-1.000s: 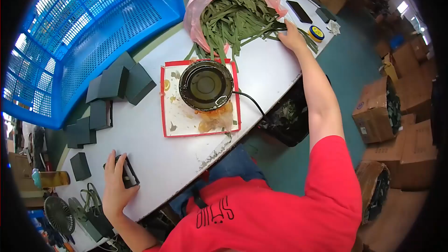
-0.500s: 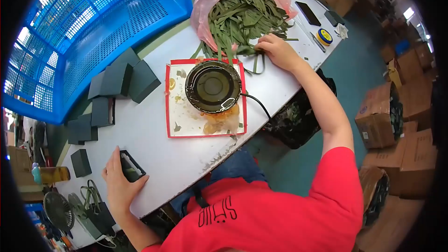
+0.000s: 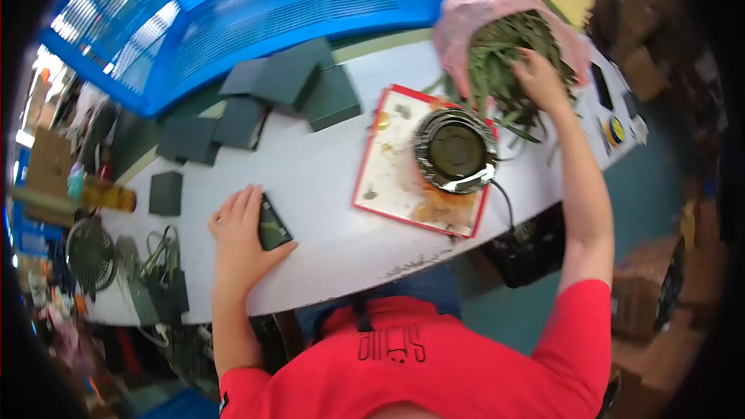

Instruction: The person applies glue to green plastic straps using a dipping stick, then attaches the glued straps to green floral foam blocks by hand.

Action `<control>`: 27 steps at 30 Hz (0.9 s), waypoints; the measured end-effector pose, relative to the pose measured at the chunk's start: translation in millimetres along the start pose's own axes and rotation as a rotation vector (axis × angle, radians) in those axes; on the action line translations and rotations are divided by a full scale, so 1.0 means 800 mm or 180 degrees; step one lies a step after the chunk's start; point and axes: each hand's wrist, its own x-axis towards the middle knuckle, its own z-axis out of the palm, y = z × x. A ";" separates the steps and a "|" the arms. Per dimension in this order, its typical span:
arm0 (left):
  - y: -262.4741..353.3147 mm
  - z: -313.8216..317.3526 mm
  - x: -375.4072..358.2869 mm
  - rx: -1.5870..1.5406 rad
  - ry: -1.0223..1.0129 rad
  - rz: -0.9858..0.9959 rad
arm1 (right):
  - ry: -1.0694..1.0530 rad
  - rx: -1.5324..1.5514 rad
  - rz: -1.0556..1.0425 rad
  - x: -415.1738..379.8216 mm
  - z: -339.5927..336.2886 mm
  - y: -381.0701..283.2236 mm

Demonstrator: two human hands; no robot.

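My left hand (image 3: 239, 237) rests on the table with its thumb and fingers around a small dark green box (image 3: 274, 226), whose open side shows a lighter green inside. My right hand (image 3: 542, 81) is over a heap of green ribbon strips (image 3: 504, 46) in a pink plastic bag (image 3: 469, 8). Its fingers are bent and pinched at the strips, slightly blurred. Left of that hand stands a round black pot (image 3: 456, 143) with dark liquid in it, on a stained white board (image 3: 388, 155) with a red border.
Several dark green boxes (image 3: 287, 74) are piled before a blue plastic crate (image 3: 310, 23). A single box (image 3: 165, 192) and a small fan (image 3: 91, 254) are at the left. A black cable (image 3: 506, 206) runs from the pot over the table edge. A phone (image 3: 601, 85) lies right.
The camera view has turned, shifting the table scene rightward. My right hand has moved from the bag's near edge up over the ribbon heap. My left hand still holds the box.
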 end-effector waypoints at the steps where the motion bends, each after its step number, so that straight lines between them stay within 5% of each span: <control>1: -0.001 0.004 0.001 -0.0013 0.0009 0.0093 | -0.0196 -0.0015 -0.0168 0.003 0.016 0.012; 12: 0.000 0.020 -0.012 -0.0102 0.0187 0.0230 | -0.0743 -0.0413 -0.0176 -0.076 -0.018 -0.005; 19: 0.004 0.025 -0.015 0.0152 0.0335 0.0360 | 0.0475 -0.0234 -0.0098 -0.119 -0.080 -0.015; 27: 0.004 0.015 -0.012 0.0069 0.0114 0.0522 | -0.1330 0.0228 -0.0877 -0.215 -0.115 -0.060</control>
